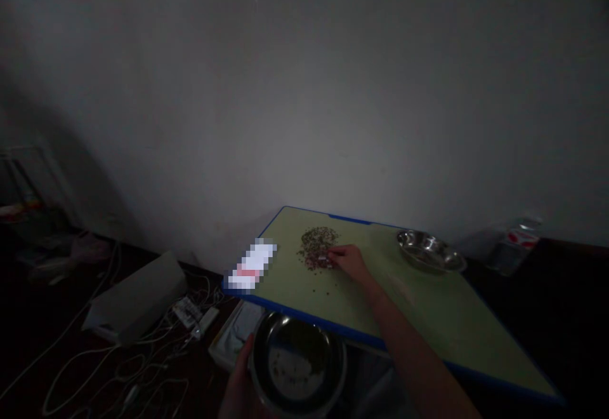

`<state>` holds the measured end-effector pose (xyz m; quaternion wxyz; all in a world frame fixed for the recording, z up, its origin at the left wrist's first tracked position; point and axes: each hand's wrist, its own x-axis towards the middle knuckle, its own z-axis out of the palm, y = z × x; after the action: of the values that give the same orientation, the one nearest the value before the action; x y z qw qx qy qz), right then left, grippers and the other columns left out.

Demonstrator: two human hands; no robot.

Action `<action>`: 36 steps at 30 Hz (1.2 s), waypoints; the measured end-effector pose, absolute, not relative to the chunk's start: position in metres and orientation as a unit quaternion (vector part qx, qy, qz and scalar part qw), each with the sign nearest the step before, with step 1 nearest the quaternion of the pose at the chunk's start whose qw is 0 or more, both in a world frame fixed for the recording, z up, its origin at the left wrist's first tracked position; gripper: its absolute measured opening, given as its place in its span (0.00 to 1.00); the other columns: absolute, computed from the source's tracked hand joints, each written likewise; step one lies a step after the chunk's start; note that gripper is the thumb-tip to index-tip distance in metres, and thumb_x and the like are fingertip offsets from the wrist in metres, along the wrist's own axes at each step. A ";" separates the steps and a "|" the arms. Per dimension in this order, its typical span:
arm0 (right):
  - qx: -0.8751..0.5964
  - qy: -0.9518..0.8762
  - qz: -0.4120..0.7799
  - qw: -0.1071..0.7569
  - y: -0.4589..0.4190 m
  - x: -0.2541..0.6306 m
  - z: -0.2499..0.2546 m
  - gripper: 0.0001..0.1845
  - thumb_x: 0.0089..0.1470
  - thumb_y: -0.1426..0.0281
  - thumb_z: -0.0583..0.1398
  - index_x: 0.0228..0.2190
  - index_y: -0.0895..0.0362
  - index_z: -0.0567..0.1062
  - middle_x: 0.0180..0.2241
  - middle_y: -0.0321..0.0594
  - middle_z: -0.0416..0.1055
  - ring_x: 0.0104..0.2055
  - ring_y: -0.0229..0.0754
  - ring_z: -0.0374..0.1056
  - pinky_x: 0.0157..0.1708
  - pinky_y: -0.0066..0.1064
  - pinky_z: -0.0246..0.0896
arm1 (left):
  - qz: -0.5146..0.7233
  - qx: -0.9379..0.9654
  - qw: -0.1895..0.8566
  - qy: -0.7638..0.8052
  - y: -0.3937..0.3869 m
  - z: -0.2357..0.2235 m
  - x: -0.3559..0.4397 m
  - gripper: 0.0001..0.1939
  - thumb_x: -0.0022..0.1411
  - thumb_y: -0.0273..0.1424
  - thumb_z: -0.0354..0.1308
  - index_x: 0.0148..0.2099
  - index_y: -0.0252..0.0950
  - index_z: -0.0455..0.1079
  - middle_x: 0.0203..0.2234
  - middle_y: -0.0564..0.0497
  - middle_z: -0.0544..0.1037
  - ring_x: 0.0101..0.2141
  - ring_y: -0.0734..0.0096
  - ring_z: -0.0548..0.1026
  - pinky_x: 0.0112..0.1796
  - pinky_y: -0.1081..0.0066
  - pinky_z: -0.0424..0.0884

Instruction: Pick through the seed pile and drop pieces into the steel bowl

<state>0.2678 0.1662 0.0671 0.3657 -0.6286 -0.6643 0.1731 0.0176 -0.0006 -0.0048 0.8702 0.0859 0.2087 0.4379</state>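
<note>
In the head view, a loose pile of small dark grains or beans [320, 241] is spread on the pale green tabletop [366, 305] with a blue edge. My right hand [348, 261] reaches over the table, its fingers closed at the near right side of the pile. A small pinkish thing with pale edges shows at the fingertips, too dim to name. My left hand [242, 378] grips the left side of a steel bowl [259, 368], tilted up below the table's front edge. A few small bits lie inside that bowl.
A second steel bowl [431, 254] stands at the table's right back, and a blurred bright rectangle [252, 266] lies at the left. Beyond the right edge is a large clear bottle [516, 244]. Cables [143, 355], a power strip [205, 322] and a box [143, 295] occupy the left floor.
</note>
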 end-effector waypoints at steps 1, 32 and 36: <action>-0.629 -0.663 0.177 0.366 0.166 0.268 0.067 0.13 0.44 0.71 0.59 0.32 0.54 0.82 0.29 0.38 0.79 0.32 0.44 0.73 0.34 0.30 0.64 | 0.438 0.089 0.870 0.206 0.000 -0.005 0.018 0.21 0.57 0.43 0.54 0.46 0.34 0.75 0.40 0.41 0.82 0.55 0.49 0.68 0.57 0.49 0.51; -0.620 -0.661 0.255 0.337 0.168 0.280 0.070 0.13 0.43 0.72 0.59 0.30 0.59 0.82 0.20 0.36 0.76 0.23 0.37 0.68 0.25 0.25 0.59 | 0.463 0.071 0.856 0.218 -0.003 -0.009 0.020 0.20 0.58 0.42 0.54 0.46 0.35 0.75 0.40 0.42 0.82 0.55 0.50 0.68 0.59 0.49 0.48; -0.614 -0.668 0.258 0.332 0.167 0.279 0.073 0.11 0.43 0.71 0.60 0.29 0.58 0.82 0.19 0.36 0.75 0.22 0.37 0.67 0.24 0.25 0.59 | 0.489 0.092 0.836 0.232 -0.003 -0.009 0.021 0.18 0.58 0.39 0.53 0.45 0.35 0.76 0.37 0.43 0.83 0.54 0.50 0.69 0.59 0.49 0.47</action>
<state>0.2791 0.1666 0.0729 0.3316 -0.6141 -0.6683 0.2576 0.0208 -0.0027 -0.0091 0.8359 0.0919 0.2317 0.4890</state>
